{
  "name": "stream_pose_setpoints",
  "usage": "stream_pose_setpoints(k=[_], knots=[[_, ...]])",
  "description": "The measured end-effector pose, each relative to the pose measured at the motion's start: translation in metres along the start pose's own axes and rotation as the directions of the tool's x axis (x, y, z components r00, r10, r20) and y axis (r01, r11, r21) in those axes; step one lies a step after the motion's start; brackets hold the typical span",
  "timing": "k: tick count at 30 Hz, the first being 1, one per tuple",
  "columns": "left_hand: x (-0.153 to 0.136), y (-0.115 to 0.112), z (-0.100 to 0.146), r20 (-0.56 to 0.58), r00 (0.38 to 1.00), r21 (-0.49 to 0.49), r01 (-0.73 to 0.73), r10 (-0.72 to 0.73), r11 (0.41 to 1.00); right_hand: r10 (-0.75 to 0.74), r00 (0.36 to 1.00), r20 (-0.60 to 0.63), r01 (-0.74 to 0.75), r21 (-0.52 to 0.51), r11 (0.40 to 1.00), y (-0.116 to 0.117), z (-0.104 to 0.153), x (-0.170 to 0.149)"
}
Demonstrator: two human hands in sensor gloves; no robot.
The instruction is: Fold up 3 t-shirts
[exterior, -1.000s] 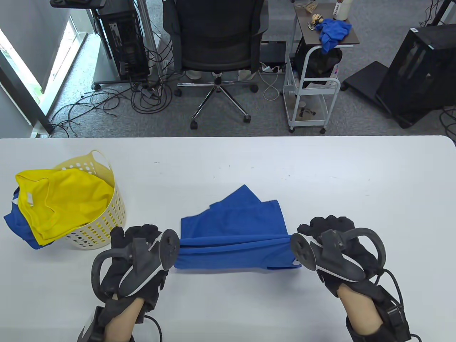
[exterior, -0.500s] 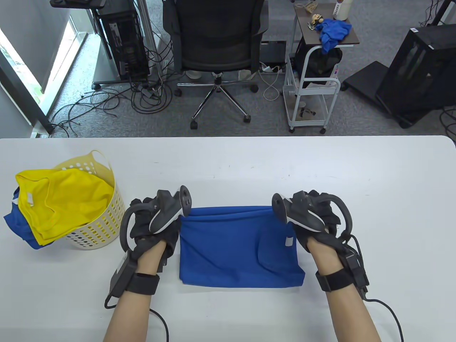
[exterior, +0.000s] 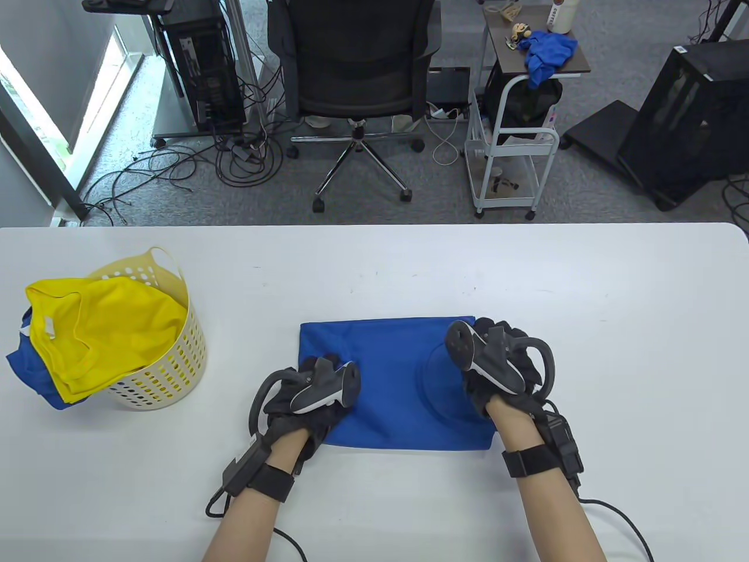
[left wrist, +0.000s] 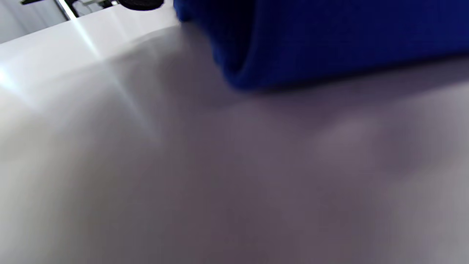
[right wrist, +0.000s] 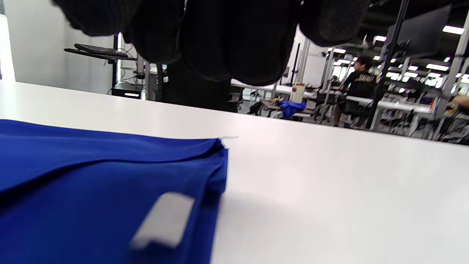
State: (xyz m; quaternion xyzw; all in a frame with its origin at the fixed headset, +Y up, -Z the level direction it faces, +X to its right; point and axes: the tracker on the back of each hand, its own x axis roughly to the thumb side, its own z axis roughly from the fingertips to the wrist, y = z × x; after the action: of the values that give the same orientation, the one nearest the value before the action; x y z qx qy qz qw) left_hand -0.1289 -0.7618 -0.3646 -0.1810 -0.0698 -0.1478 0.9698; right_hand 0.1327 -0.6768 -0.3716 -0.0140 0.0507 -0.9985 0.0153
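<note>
Blue t-shirt (exterior: 392, 380) folded into a flat rectangle on the white table (exterior: 585, 304), lying between and under both hands. Left hand (exterior: 307, 398) resting on the shirt's near-left corner, palm down, fingers apparently flat on the cloth, though mostly hidden beneath the tracker; nothing visibly gripped. Right hand (exterior: 497, 363) resting on the shirt's right side, fingers spread forward over the fabric toward the far-right corner, not seen pinching anything. In the right wrist view, gloved fingertips (right wrist: 220, 47) hanging in from the top, seemingly clear of the cloth below, and a small grey label (right wrist: 163, 220) lying on the blue fabric close to its right edge. In the left wrist view, only a rounded fold of blue cloth (left wrist: 329, 40) against the table surface, blurred; no fingers showing. Well to the left of the left hand, a pale yellow perforated laundry basket (exterior: 169, 363) holding a yellow t-shirt (exterior: 99, 333), with another blue garment (exterior: 32, 369) spilling over its left rim.
</note>
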Motion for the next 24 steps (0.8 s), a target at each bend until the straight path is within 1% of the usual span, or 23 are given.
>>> stream_pose_setpoints(k=[1,3,5,6,9,12,13,15,16,17,18,19,20,22,24], knots=[[0.000,0.001,0.003,-0.005,1.000,0.031,-0.024,0.025,0.999,-0.021,1.000,0.014,0.021,0.019,1.000,-0.002,0.009,0.002],[0.002,0.004,0.013,-0.046,0.999,-0.036,-0.015,0.014,0.999,-0.029,0.999,0.034,0.028,0.032,0.999,-0.007,0.024,0.005],[0.008,0.007,0.024,-0.066,0.998,-0.069,-0.014,0.009,0.998,-0.034,0.998,0.049,0.033,0.024,0.999,-0.010,0.037,0.008],[0.013,0.008,0.031,-0.057,0.998,-0.069,0.000,-0.004,0.998,-0.040,0.998,0.058,0.039,0.025,0.999,-0.010,0.044,0.011],[0.030,0.010,0.049,0.002,0.999,-0.007,0.035,-0.035,0.999,-0.072,0.995,0.072,0.068,0.056,0.996,-0.003,0.059,0.020],[0.046,0.007,0.063,0.057,0.998,0.049,0.017,-0.019,0.999,-0.101,0.992,0.081,0.094,0.088,0.992,0.017,0.067,0.033],[0.050,0.007,0.067,0.092,0.996,0.066,-0.011,0.005,0.998,-0.098,0.991,0.087,0.090,0.093,0.992,0.027,0.068,0.038],[0.053,0.007,0.073,0.140,0.988,0.101,-0.082,0.067,0.992,-0.061,0.993,0.102,0.046,0.141,0.989,0.045,0.069,0.047],[0.051,0.008,0.076,0.148,0.983,0.146,-0.126,0.104,0.981,-0.007,0.993,0.119,-0.015,0.184,0.983,0.054,0.069,0.052],[0.049,0.011,0.078,0.143,0.984,0.166,-0.131,0.108,0.977,0.044,0.990,0.135,-0.071,0.198,0.978,0.059,0.070,0.055],[0.042,0.014,0.083,0.116,0.987,0.205,-0.131,0.109,0.970,0.119,0.980,0.162,-0.155,0.232,0.960,0.067,0.070,0.059],[0.038,0.016,0.085,0.102,0.988,0.232,-0.136,0.115,0.963,0.173,0.969,0.176,-0.215,0.263,0.940,0.071,0.070,0.060],[0.031,0.017,0.088,0.092,0.988,0.264,-0.146,0.125,0.953,0.200,0.963,0.179,-0.246,0.289,0.925,0.071,0.069,0.061],[0.019,0.018,0.091,0.078,0.986,0.265,-0.163,0.147,0.950,0.123,0.980,0.159,-0.167,0.298,0.940,0.070,0.068,0.059],[0.008,0.016,0.092,0.063,0.982,0.261,-0.190,0.179,0.947,0.140,0.980,0.140,-0.181,0.348,0.920,0.069,0.065,0.053]])
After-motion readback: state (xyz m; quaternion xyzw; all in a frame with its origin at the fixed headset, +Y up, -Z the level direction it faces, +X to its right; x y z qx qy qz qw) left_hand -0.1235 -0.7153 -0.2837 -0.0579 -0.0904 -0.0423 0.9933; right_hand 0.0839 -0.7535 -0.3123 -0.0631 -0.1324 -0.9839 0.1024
